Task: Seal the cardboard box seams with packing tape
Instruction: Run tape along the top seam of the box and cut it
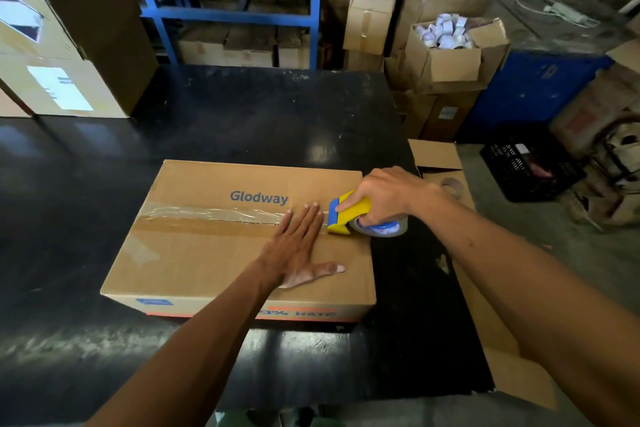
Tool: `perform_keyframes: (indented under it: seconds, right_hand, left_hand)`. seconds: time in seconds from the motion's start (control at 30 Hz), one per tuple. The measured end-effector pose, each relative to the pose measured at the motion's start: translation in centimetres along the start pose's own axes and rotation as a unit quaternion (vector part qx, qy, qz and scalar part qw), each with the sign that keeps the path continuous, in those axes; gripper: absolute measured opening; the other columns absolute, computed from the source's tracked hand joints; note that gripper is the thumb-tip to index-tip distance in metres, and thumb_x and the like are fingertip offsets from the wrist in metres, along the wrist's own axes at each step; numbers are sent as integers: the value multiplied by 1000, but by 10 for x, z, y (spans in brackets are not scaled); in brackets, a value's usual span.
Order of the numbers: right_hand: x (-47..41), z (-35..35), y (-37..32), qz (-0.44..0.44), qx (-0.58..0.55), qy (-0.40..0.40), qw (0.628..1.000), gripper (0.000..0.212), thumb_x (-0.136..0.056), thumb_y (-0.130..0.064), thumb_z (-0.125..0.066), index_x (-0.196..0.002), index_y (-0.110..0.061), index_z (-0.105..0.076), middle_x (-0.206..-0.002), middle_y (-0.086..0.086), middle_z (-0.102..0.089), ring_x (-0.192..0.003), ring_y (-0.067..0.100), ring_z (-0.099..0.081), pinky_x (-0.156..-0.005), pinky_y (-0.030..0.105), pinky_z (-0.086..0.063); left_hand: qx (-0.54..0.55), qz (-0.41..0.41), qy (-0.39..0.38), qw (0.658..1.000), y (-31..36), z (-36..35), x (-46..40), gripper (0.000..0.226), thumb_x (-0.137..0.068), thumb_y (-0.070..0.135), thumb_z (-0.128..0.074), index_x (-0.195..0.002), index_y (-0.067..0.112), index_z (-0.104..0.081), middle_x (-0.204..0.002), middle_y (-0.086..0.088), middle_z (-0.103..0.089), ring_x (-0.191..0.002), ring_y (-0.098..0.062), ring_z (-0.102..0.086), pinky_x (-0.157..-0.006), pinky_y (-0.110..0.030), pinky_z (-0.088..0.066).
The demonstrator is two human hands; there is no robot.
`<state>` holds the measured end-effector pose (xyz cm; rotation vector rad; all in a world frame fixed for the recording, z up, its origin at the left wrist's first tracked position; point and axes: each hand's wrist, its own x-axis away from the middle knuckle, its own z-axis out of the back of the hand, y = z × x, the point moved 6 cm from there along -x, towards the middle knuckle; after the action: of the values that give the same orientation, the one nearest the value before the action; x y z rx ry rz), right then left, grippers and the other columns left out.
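Cardboard box [214,253], flaps closed, lying flat toward the near right part of the black table [86,184]; clear packing tape [207,213] covers its centre seam. My left hand [298,246] presses flat on the lid, fingers straight. My right hand [388,196] grips the yellow tape dispenser [349,215] at the box's right edge. A second flattened carton [485,305] overhangs the table's right edge.

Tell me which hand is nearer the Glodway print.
Left. The left hand lies flat on the box, fingertips just below and right of the print. The right hand grips the dispenser at the box's right edge.
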<state>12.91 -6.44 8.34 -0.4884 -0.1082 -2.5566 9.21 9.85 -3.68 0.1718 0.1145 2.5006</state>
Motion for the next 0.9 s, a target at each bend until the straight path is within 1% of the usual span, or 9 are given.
perform_keyframes:
  seconds: [0.17, 0.3, 0.37, 0.43, 0.5, 0.53, 0.67, 0.83, 0.9]
  right_hand:
    - [22, -4, 10, -8, 0, 6, 1000, 49, -88, -51, -60, -135, -55, -48, -96, -7, -47, -88, 15, -49, -64, 27, -37]
    - [49, -19, 47, -37, 14, -20, 999, 49, -86, -56, -56, -132, -64, -41, -92, -6, -45, -80, 9, -43, -63, 26, -31]
    - [64, -32, 69, -56, 30, -44, 997, 52, -84, -61, -53, -133, -66, -35, -94, -6, -43, -81, 9, -42, -70, 30, -37]
    - [72, -43, 81, -75, 55, -64, 994, 56, -83, -68, -47, -136, -68, -27, -92, -8, -41, -84, 12, -44, -79, 38, -44]
    - [72, -51, 74, -74, 76, -62, 992, 58, -83, -72, -43, -137, -67, -23, -94, -8, -41, -87, 14, -47, -84, 44, -44]
    - [69, -55, 66, -69, 80, -59, 993, 58, -85, -71, -44, -139, -65, -24, -99, -7, -42, -89, 14, -47, -85, 43, -42]
    - [52, -71, 39, -58, 91, -69, 992, 56, -91, -59, -50, -142, -56, -29, -114, 3, -43, -86, 13, -43, -71, 33, -34]
    - [42, -78, 28, -58, 115, -79, 989, 53, -90, -56, -51, -140, -52, -34, -115, 8, -46, -83, 17, -45, -73, 35, -41]
    - [46, -68, 34, -70, 104, -60, 990, 53, -90, -56, -51, -140, -54, -35, -113, 5, -47, -84, 16, -47, -71, 35, -40]
  left_hand:
    - [-8, -7, -1, 1000, -1, -1, 0, 121, -77, 96, -15, -160, 10, 5, -168, -6, 13, -154, -19, 16, -126, -44, 7]
    - [-4, -20, -14, 1000, -2, -2, 1, 120, -78, 95, -15, -159, 10, 10, -167, -7, 17, -153, -20, 19, -126, -44, 8]
    - [-4, -23, -19, 1000, -3, -3, 0, 119, -79, 95, -15, -158, 10, 11, -166, -7, 19, -153, -21, 20, -126, -46, 7]
    - [-3, -21, -17, 1000, -2, -3, 1, 119, -79, 95, -14, -158, 10, 11, -166, -7, 19, -153, -20, 21, -126, -46, 5]
    - [-5, -21, -17, 1000, -2, -2, 0, 119, -79, 95, -13, -159, 10, 10, -166, -6, 19, -153, -20, 21, -126, -46, 4]
    - [-6, -19, -18, 1000, -2, -2, 0, 120, -78, 95, -13, -159, 10, 10, -166, -6, 19, -153, -20, 21, -126, -46, 5]
    - [-7, -16, -36, 999, 0, -2, -1, 121, -77, 96, -12, -158, 9, 13, -165, -8, 22, -152, -22, 23, -125, -47, 9]
    - [1, -5, -41, 999, 3, -1, -3, 125, -73, 98, -13, -157, 9, 14, -165, -9, 22, -151, -23, 24, -124, -51, 11]
    - [54, 19, -36, 998, 11, 3, -6, 123, -74, 97, -9, -159, 10, 10, -167, -11, 16, -153, -26, 20, -122, -54, 12]
